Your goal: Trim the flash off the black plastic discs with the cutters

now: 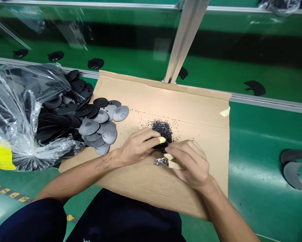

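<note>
My left hand (pixel 142 144) is closed on a black plastic disc (pixel 161 146), its fingers bent over the disc's left side. Tape is wrapped round one fingertip. My right hand (pixel 191 161) grips a pair of nippers (pixel 161 161) with pale tape on the handles, and its fingertips meet the disc's right edge. The metal jaws point left, just below the disc. Most of the disc is hidden by my fingers. Right behind it lies a heap of small black plastic bits (pixel 162 129) on the cardboard sheet (pixel 136 188). Grey and black oval discs (pixel 109 133) are piled to the left.
A clear plastic bag (pixel 17 101) full of black discs, with a yellow label (pixel 1 155), lies at the left. Behind the cardboard stands a metal post (pixel 182 43). Curved dark pieces (pixel 293 174) rest on the green surface at the right.
</note>
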{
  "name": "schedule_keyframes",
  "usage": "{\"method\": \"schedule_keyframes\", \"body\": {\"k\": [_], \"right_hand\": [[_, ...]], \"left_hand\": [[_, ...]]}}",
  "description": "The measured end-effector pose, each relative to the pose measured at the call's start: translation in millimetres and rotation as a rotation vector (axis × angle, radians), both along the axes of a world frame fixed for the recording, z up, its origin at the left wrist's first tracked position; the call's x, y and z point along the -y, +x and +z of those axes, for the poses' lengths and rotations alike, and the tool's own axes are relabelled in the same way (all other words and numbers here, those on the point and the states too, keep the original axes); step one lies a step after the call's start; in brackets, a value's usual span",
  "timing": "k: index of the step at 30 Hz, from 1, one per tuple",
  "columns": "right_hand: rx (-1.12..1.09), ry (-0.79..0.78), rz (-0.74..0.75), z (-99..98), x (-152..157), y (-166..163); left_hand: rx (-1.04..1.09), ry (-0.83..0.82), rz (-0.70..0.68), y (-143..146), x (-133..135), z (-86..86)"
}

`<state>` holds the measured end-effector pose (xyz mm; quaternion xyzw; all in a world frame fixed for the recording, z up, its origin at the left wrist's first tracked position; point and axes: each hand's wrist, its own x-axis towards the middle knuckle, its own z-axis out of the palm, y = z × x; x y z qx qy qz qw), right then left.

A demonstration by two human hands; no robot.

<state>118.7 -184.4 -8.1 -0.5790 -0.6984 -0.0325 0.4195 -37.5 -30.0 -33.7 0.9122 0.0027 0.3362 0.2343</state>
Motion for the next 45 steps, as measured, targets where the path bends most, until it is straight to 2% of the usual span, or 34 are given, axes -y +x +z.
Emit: {"method": "schedule_keyframes", "body": {"k": [3,6,8,12,19,31,45], "right_hand": [[-0.229,-0.026,-0.016,1.5,0,6],[-0.292,-0.053,-0.142,0.9,-2,15],[-0.25,-0.094,-0.181,-0.5,-2,21],[-0.117,-0.164,-0.133,-2.3,-2,26],[-0.074,-0.132,-0.053,1.5,-2,27],[0.11,-0.09,-0.132,-1.7,0,26],[0.277,-0.071,-0.197,4.8,1,24]], "left_hand": [[-0.029,-0.105,-0.007,0,-1,2.2],[-0.002,-0.24,-0.02,-1,-3,6.6],[0.032,-0.285,-0.046,-1,-5,8.7],[0.063,-0.315,-0.103,-1,-5,8.5],[0.103,-0.354,-0.12,0,-2,6.8],[0.107,-0.42,-0.166,0,0,8.2],[0.112,-0.43,-0.164,-2,3,4.0]]}}
